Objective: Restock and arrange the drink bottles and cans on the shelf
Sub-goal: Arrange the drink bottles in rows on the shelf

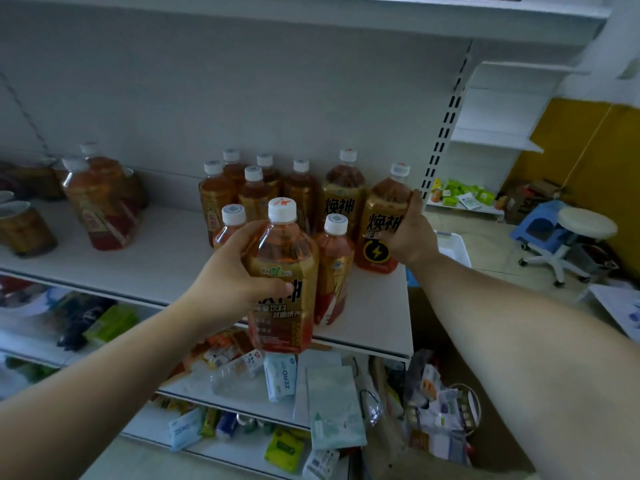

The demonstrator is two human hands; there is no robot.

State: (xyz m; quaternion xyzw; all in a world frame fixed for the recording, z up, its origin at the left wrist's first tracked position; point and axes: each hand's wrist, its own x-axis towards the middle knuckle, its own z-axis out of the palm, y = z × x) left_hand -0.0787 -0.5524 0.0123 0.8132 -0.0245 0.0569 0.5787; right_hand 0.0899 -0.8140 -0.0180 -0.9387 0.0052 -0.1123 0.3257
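Two bare forearms reached in from the lower corners toward the drinks. Nearest, the left hand [235, 278] gripped an amber bottle [282, 282] with a white cap, fingers curled round its left side and thumb across the label. The bottle was upright, and its base overlapped the front edge of the white shelf [166, 247]; whether it rested there could not be told. Further in, the right hand [408, 233] wrapped round the right side of a gold-labelled bottle [379, 233] with a lightning mark, which stood near the shelf's right end. Between and behind the two hands stood a cluster of bottles [256, 188], all white-capped, reaching to the back panel, with one smaller bottle [334, 268] just beside the held one. Well apart to the left stood red-labelled bottles [97, 206], and at the far left edge some cans [27, 230], blurred. Lower shelves [242, 403] held scattered packets [280, 375]. A white stool [585, 225] stood on the floor at right.
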